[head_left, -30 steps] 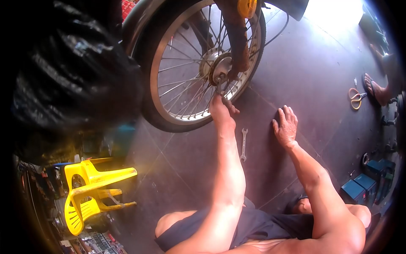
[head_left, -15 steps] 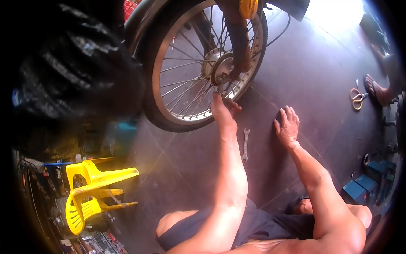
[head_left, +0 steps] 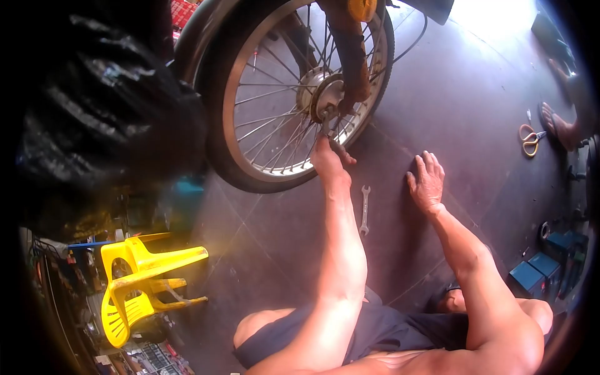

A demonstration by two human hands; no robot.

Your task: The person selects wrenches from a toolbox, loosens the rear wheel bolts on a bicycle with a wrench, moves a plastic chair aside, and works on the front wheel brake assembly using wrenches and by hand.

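Note:
My left hand (head_left: 329, 158) reaches to the hub of a spoked wheel (head_left: 232, 119) and is closed round a wrench (head_left: 325, 124). The wrench's far end is at the axle, just below the fork leg (head_left: 354, 69); most of its handle is hidden by my fingers. My right hand (head_left: 427, 183) is at the dark floor, to the right of the wheel, with its fingers stretched out and nothing in it. Between my forearms a double open-ended wrench (head_left: 365, 210) lies on the floor.
A yellow plastic chair (head_left: 149, 278) lies tipped on its side at the lower left. At the right are scissors (head_left: 530, 141) beside another person's foot (head_left: 562, 128). Teal boxes (head_left: 528, 279) stand at the lower right. A black shiny cover (head_left: 112, 112) fills the upper left.
The view has shifted slightly. My left hand stays at the axle with the wrench, and my right hand keeps its place at the floor.

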